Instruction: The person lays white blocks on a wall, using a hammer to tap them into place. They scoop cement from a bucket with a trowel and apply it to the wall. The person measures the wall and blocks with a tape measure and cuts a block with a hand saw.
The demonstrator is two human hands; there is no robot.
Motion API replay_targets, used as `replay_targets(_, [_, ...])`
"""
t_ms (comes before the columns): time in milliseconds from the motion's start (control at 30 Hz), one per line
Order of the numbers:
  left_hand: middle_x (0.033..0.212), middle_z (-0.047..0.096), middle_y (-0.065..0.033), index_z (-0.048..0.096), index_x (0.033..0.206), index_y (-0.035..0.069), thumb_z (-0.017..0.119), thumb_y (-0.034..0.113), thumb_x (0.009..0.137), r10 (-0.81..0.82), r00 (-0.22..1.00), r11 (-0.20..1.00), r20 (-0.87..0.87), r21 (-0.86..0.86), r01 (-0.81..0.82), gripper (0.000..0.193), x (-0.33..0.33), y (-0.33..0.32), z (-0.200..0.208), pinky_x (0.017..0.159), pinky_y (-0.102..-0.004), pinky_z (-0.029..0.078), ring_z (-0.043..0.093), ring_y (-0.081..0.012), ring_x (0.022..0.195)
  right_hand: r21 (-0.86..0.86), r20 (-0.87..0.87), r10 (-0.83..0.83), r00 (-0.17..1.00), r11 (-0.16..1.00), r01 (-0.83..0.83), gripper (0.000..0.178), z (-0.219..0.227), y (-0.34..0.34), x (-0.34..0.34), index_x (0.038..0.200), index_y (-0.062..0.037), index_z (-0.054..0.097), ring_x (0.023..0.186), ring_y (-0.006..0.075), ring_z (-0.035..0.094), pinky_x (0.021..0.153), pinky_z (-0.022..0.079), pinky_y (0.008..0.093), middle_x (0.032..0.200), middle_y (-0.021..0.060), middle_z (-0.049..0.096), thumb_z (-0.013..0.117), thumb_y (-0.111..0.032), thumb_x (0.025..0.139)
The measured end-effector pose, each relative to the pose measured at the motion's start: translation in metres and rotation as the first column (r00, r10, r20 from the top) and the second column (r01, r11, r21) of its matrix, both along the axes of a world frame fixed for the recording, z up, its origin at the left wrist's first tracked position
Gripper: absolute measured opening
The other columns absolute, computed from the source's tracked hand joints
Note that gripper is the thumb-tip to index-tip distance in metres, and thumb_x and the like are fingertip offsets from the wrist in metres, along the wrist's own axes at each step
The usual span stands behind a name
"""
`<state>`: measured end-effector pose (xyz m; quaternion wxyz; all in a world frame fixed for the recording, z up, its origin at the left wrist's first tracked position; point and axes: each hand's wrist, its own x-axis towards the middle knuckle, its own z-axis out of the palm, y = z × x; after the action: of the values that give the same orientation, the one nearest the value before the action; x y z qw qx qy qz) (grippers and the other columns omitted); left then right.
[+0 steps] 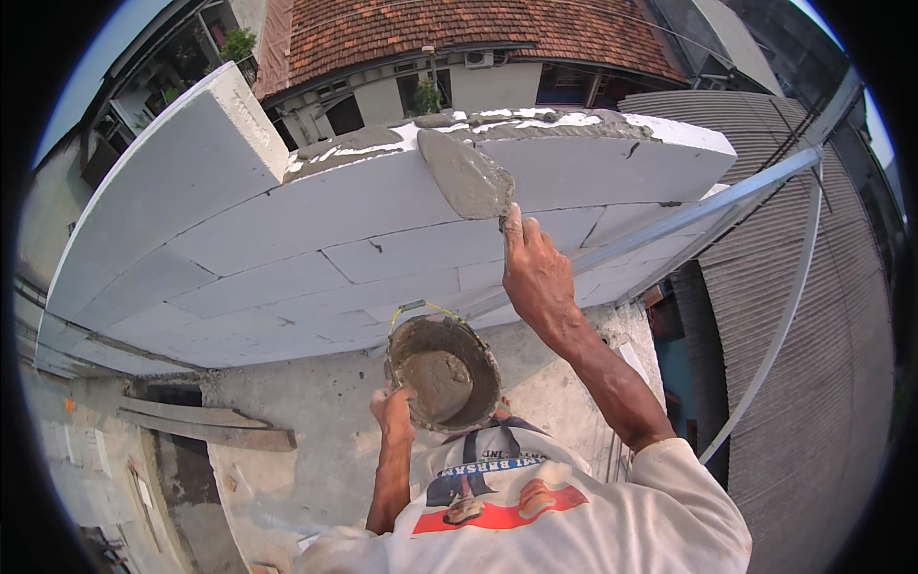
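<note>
My right hand (536,271) is closed round the handle of a trowel (465,177), its blade coated in grey mortar. The blade's tip touches the top edge of a white block wall (382,220), where wet mortar (564,124) lies unevenly with white patches showing through. At my waist, my left hand (393,409) grips the near left rim of a bucket (491,383). Grey mortar (435,383) lies inside it, and its wire handle with a green grip leans toward the wall. The fingers behind the rim are partly hidden.
One higher block (191,163) stands on the wall at the left. A metal bar (708,203) slants past the wall's right end, beside a corrugated roof (794,316). Wooden planks (206,421) cross an opening in the concrete floor (316,411) at lower left.
</note>
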<state>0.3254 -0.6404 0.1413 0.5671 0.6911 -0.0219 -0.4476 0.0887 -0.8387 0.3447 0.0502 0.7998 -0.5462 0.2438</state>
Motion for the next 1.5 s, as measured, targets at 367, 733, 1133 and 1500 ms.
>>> replay_targets(367, [0.096,0.057,-0.0085,0.046,0.082,0.008,0.072,-0.004,0.071,-0.13,0.991,0.991,0.041,0.004,0.13,0.031,-0.004,-0.008,0.029,0.074,-0.0333,0.047,0.053,-0.0163,0.084,0.693,0.003,0.28,0.96,0.692,-0.204,0.031,-0.105,0.103,-0.036,0.106,0.0001,0.074,0.093,0.0458,0.075,0.081,0.062,0.0526,0.096,0.0241,0.075,0.068,-0.029,0.096])
replay_targets(733, [0.086,0.056,-0.0038,0.041,0.078,0.012,0.069,-0.009,0.072,-0.222,0.967,0.973,0.125,-0.031,0.227,0.036,-0.007,-0.016,0.036,0.065,-0.031,0.048,0.053,-0.0123,0.073,0.902,0.125,0.108,0.986,0.401,-0.158,0.048,-0.216,0.106,-0.051,0.097,0.0061,0.072,0.068,0.0368,0.076,0.063,0.062,0.0497,0.08,0.0275,0.072,0.072,-0.042,0.096])
replay_targets(1133, [0.095,0.065,-0.0091,0.05,0.085,0.005,0.071,-0.008,0.072,-0.033,0.998,0.999,-0.054,-0.041,0.031,0.028,-0.001,-0.005,0.004,0.075,-0.037,0.051,0.063,-0.0196,0.084,0.697,0.632,-0.146,0.761,0.537,-0.475,0.032,0.007,0.07,-0.1,0.108,0.0004,0.071,0.056,0.0144,0.052,0.055,0.045,0.0355,0.066,0.0029,0.056,0.067,-0.031,0.101])
replay_targets(1500, [0.106,0.067,-0.0161,0.052,0.098,-0.001,0.07,-0.008,0.072,-0.001,1.0,0.999,-0.018,-0.033,0.0,0.032,0.013,0.01,-0.01,0.077,-0.0384,0.055,0.067,-0.0246,0.087,-0.12,-0.54,-0.115,0.834,0.991,0.059,0.015,0.13,-0.042,-0.066,0.103,0.0038,0.076,0.094,0.0298,0.077,0.076,0.064,0.0427,0.102,0.0178,0.073,0.068,-0.005,0.094])
